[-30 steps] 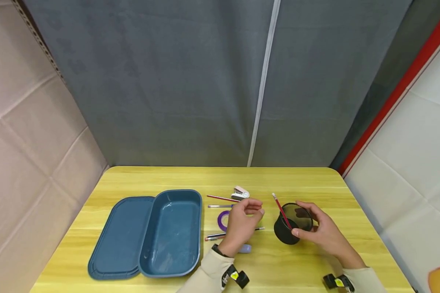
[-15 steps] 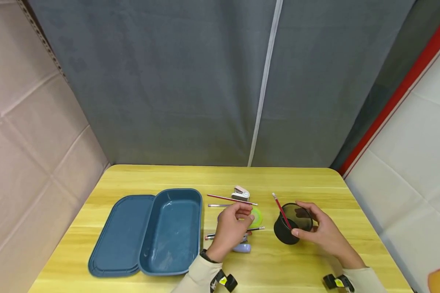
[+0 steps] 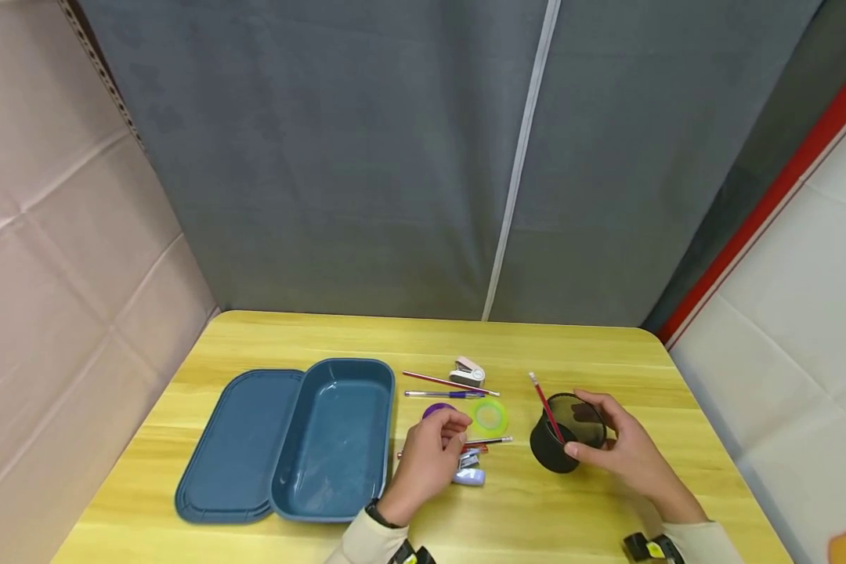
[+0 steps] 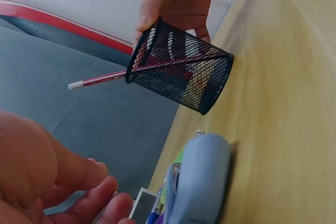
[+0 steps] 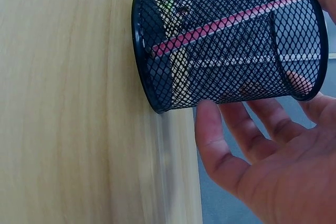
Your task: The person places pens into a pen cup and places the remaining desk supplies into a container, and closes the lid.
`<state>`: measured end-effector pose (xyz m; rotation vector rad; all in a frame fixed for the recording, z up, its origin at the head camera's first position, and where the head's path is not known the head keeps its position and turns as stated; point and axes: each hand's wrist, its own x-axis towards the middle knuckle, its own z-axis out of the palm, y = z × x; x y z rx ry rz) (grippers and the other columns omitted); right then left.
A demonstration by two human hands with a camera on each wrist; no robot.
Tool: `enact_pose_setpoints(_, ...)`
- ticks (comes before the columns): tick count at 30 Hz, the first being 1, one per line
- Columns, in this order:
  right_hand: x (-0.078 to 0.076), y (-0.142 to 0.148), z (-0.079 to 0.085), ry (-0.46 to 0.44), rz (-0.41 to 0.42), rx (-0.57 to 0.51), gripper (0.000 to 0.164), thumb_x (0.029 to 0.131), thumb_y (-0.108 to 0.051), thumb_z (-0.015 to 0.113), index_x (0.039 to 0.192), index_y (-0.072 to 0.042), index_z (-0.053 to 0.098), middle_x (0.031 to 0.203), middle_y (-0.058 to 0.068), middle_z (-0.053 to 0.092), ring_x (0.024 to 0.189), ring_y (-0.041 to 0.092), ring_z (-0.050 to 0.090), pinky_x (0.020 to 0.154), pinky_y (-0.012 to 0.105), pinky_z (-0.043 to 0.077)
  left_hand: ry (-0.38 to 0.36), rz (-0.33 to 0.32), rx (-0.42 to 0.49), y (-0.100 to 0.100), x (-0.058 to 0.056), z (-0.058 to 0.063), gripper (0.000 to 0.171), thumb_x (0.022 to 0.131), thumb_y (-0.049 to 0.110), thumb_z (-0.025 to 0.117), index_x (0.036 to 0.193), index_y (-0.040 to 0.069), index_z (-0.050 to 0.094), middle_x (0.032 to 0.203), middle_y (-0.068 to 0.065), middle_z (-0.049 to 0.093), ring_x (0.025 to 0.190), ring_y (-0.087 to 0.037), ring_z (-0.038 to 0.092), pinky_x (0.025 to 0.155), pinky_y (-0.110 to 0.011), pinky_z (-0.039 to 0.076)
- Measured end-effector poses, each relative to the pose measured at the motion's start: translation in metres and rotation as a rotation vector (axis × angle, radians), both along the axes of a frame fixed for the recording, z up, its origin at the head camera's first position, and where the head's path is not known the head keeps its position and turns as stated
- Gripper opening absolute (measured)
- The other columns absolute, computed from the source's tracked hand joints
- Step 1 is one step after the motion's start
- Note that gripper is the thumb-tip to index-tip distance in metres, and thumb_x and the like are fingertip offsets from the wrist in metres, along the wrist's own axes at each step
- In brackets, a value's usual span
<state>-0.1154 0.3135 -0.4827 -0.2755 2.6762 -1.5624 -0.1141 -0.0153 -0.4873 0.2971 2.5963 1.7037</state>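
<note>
My right hand (image 3: 627, 450) grips a black mesh pen cup (image 3: 553, 453) around its side and rim, thumb toward me. A red pencil (image 3: 547, 407) with a white eraser leans inside the cup, eraser end up. My left hand (image 3: 426, 462), fingers loosely bent with nothing between them, hovers over the loose stationery. Partly beneath it lie a purple tape roll (image 3: 437, 409) and a dark pencil (image 3: 498, 440). A light-blue rounded object (image 4: 203, 177) with a metal part lies close beside it. A green tape roll (image 3: 489, 417) lies just past its fingertips.
Left of the stationery stands a blue box (image 3: 333, 446), its lid (image 3: 243, 446) lying beside it. Another red pencil (image 3: 430, 379), a blue pen (image 3: 444, 394) and a small pale stapler (image 3: 467, 371) lie farther back. A grey curtain (image 3: 324, 157) hangs behind the table.
My left hand has drawn left and toward me, uncovering the green tape roll, blue pen and red pencil. My right hand keeps its grip on the pen cup. The head view has shifted slightly.
</note>
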Motion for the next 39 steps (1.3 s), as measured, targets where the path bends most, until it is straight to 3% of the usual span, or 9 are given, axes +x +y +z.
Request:
enact_pose_setpoints(11, 0.002, -0.001, 0.003, -0.001, -0.007, -0.004, 0.074, 0.092, -0.013, 0.083, 0.156, -0.012, 0.047, 0.148, 0.017, 0.055, 0.114, 0.003, 0.06, 0.071, 0.03, 0.058, 0.082, 0.058, -0.108, 0.0, 0.009, -0.012, 0.026, 0.095, -0.007, 0.068, 0.11, 0.012, 0.075, 0.106, -0.007, 0.076, 0.098, -0.019, 0.072, 0.086, -0.034, 0.059)
enact_pose_setpoints(18, 0.003, -0.002, 0.004, -0.007, -0.009, -0.009, 0.074, 0.091, -0.013, 0.084, 0.156, -0.012, 0.047, 0.149, 0.017, 0.054, 0.114, 0.004, 0.06, 0.072, 0.03, 0.058, 0.157, 0.12, -0.256, 0.0, 0.013, -0.023, 0.033, 0.086, -0.009, 0.071, 0.102, 0.019, 0.076, 0.093, 0.006, 0.077, 0.087, -0.013, 0.071, 0.076, -0.033, 0.039)
enact_pose_setpoints(21, 0.002, -0.002, 0.003, 0.001, -0.007, -0.01, 0.073, 0.091, -0.013, 0.083, 0.155, -0.012, 0.048, 0.147, 0.017, 0.055, 0.114, 0.003, 0.06, 0.072, 0.029, 0.058, 0.19, 0.119, -0.264, -0.001, 0.012, -0.026, 0.034, 0.086, -0.012, 0.069, 0.101, 0.018, 0.076, 0.093, 0.007, 0.077, 0.086, -0.012, 0.071, 0.078, -0.036, 0.046)
enact_pose_setpoints(27, 0.001, -0.001, -0.002, 0.005, -0.003, -0.015, 0.073, 0.092, -0.013, 0.083, 0.155, -0.014, 0.048, 0.147, 0.016, 0.056, 0.115, 0.004, 0.06, 0.071, 0.03, 0.058, 0.16, 0.104, -0.197, -0.003, 0.008, -0.03, 0.034, 0.085, -0.015, 0.066, 0.1, 0.014, 0.076, 0.091, 0.003, 0.078, 0.084, -0.01, 0.073, 0.08, -0.03, 0.056)
enact_pose_setpoints(33, 0.002, -0.001, -0.001, -0.004, -0.01, -0.011, 0.073, 0.092, -0.013, 0.083, 0.156, -0.014, 0.047, 0.149, 0.015, 0.055, 0.117, 0.003, 0.059, 0.072, 0.03, 0.057, 0.119, 0.121, -0.18, 0.001, 0.007, -0.032, 0.028, 0.084, -0.009, 0.071, 0.099, 0.015, 0.078, 0.09, 0.005, 0.079, 0.079, -0.001, 0.07, 0.077, -0.025, 0.053)
enact_pose_setpoints(39, 0.003, -0.001, -0.001, 0.001, -0.01, -0.013, 0.073, 0.092, -0.013, 0.083, 0.156, -0.014, 0.047, 0.149, 0.015, 0.054, 0.117, 0.003, 0.059, 0.071, 0.03, 0.057, 0.06, 0.082, -0.15, 0.003, 0.008, -0.033, 0.028, 0.08, -0.011, 0.076, 0.099, 0.01, 0.077, 0.093, 0.0, 0.078, 0.082, -0.01, 0.072, 0.076, -0.026, 0.058)
